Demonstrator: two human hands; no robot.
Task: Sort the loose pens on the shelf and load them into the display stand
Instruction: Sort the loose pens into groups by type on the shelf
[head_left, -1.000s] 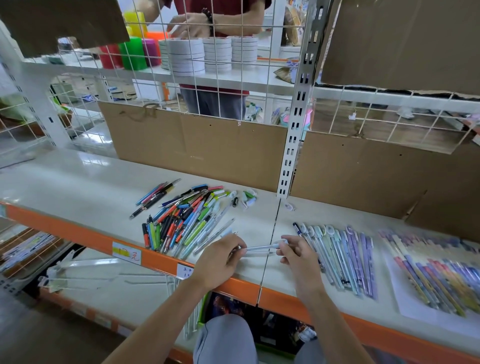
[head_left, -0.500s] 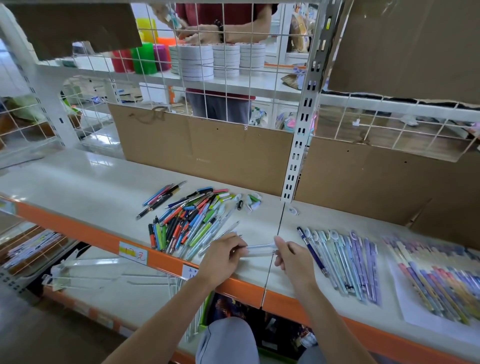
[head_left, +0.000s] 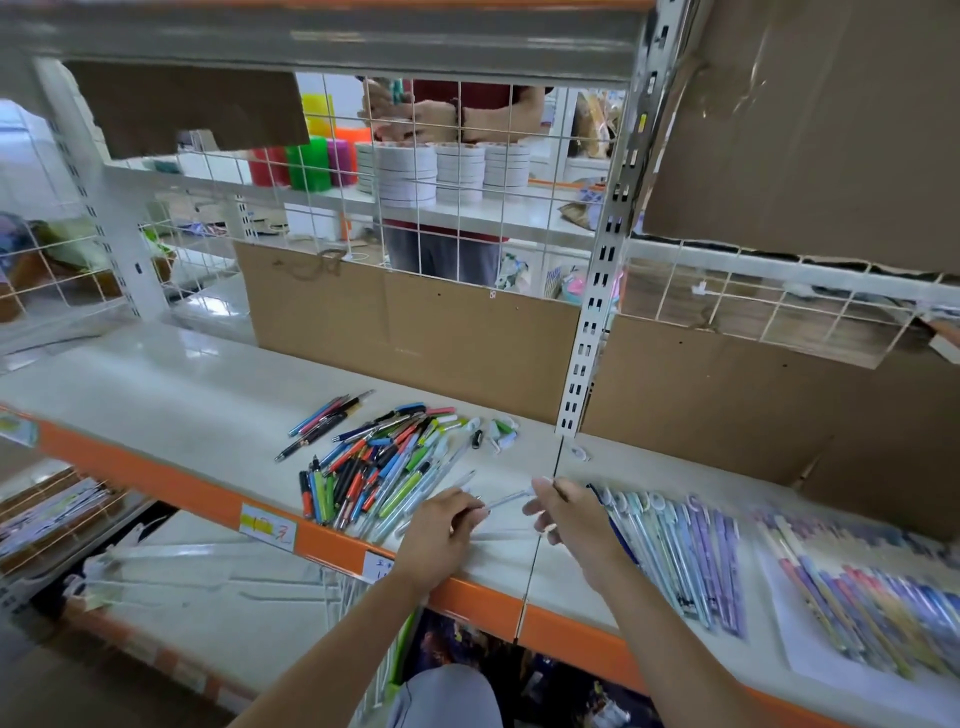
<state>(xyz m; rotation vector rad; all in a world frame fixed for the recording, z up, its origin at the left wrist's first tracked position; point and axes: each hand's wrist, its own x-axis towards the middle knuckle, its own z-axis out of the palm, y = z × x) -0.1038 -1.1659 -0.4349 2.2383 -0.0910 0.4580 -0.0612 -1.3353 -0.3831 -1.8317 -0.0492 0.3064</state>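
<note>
A heap of loose coloured pens lies on the white shelf, with a few more pens apart at its back left. My left hand and my right hand each pinch one end of a clear pale pen just above the shelf, right of the heap. A sorted row of pale blue and purple pens lies to the right of my right hand. Further right, more pens lie in rows on a white sheet. No display stand is recognisable.
Brown cardboard backs the shelf, split by a slotted white upright. Small loose caps lie behind the heap. Behind the wire grid a person handles items beside stacked tape rolls. The orange shelf edge runs along the front.
The camera has tilted upward, showing more of the upper shelf. Both hands keep the clear pen between them at about the same spot, slightly left of the sorted row.
</note>
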